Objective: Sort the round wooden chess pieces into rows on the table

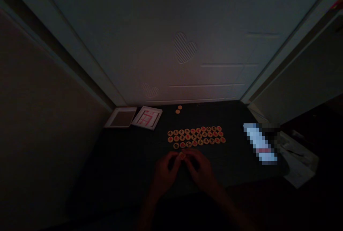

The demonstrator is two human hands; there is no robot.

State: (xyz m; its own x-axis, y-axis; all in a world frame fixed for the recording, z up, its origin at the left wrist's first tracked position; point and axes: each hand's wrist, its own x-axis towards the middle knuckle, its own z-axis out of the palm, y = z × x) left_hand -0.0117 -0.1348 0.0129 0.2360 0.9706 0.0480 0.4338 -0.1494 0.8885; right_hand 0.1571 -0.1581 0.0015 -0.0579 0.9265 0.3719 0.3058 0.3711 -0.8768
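Between the fingertips of my left hand (166, 168) and my right hand (200, 166) is a round xiangqi piece (182, 156) with a reddish mark. Both hands are pinched on it, just in front of the rows. Three rows of xiangqi pieces (199, 136), marked in red or black, lie face up on the dark table. The front row begins slightly further right than the other two. Two blank-looking round pieces (178, 109) lie apart near the back edge.
At the back left an open box tray (108, 119) stands beside a white box lid (153, 126) with red print. A blurred bright screen (259, 143) lies at the right. Behind the table rises a pale panel (150, 45) with heart patterns. A white box (300, 163) sits beyond the right edge.
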